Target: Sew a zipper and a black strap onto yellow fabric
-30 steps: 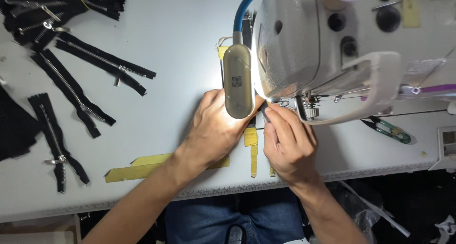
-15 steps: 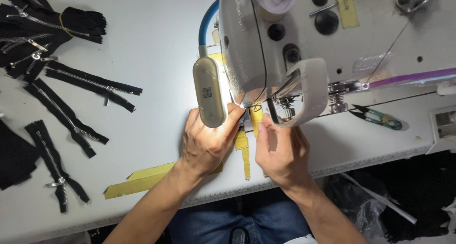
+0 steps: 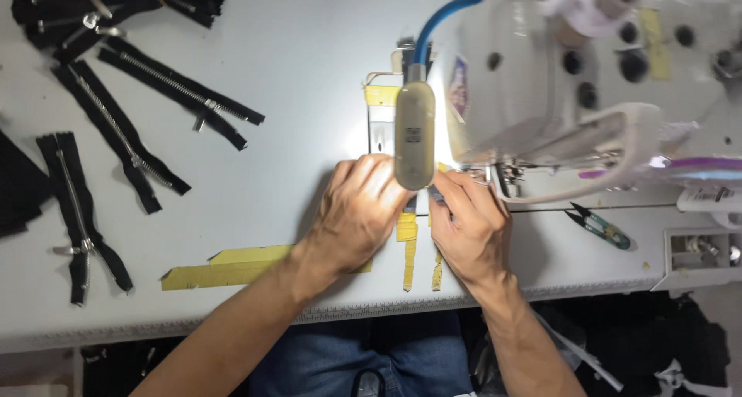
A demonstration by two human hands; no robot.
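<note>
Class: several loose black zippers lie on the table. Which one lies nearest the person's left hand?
The long black zipper running diagonally, its lower end pointing towards the left hand. The other zippers lie further left or piled in the far corner.

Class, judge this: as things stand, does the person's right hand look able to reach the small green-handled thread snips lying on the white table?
Probably yes: the green-handled thread snips lie on bare white table just right of the right hand, with nothing between.

Label (image 3: 413, 134): small dark rectangle on the beige oval lamp head, just above the left hand (image 3: 359, 211). Sticker (image 3: 458, 88): rounded, blue, red and white, on the white sewing machine's side, above the right hand (image 3: 471, 227).
</note>
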